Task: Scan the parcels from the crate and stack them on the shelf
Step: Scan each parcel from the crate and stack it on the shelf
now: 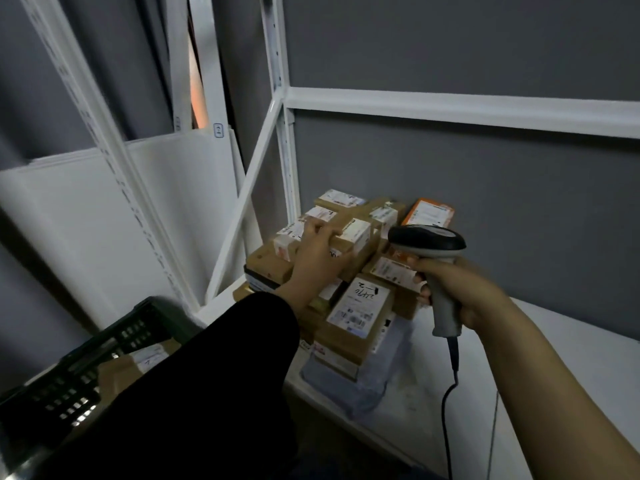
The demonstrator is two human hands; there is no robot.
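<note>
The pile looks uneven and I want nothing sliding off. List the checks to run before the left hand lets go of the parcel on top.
1. Left hand grips the top parcel: ok.
2. Top parcel fully seated on the pile: cannot tell, the hand covers part of it.
3. Pile squared up on the shelf: not ok, parcels lie at mixed angles.
4. Right hand holds the scanner: ok.
5. Scanner cable clear of the pile: ok.
6. Parcels left in the crate: ok, at least one shows.
</note>
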